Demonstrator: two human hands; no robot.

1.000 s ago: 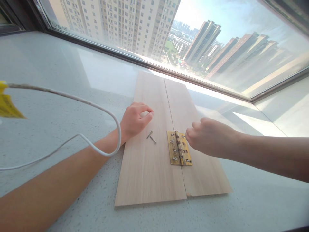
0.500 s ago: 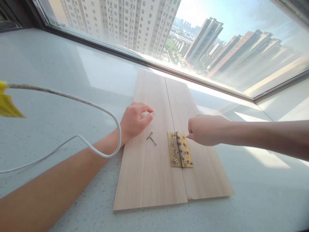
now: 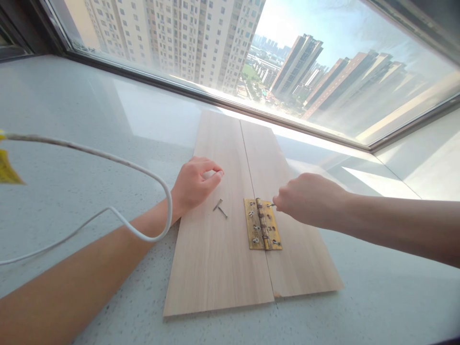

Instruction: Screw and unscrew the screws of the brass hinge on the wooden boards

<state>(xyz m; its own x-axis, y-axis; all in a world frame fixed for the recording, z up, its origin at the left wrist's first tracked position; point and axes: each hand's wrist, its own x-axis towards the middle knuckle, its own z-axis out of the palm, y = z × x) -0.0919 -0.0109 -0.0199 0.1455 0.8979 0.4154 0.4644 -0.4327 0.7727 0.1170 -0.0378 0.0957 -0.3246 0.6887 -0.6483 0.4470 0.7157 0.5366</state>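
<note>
The brass butt hinge [image 3: 266, 232] lies across the seam between the left board [image 3: 215, 268] and the right board [image 3: 305, 268], its long axis and pin following that seam, away from the person. The right hand [image 3: 300, 197] is the nearer one: the hinge sits just to the left of its fingertips and slightly towards the person. Its grip is narrow, apparently pinching a screw [image 3: 272, 205] at the farthest hole of the right leaf. The left hand [image 3: 196, 184] rests at the left board's outer edge, thumb and forefinger drawn together; whether its grip pinches anything cannot be told. Between that hand and the hinge lie two loose screws [image 3: 223, 212], angled against each other. A yellow tag [image 3: 10, 167] by the white cable [image 3: 140, 168] carries no readable writing, and no brand can be read on the hinge.
</note>
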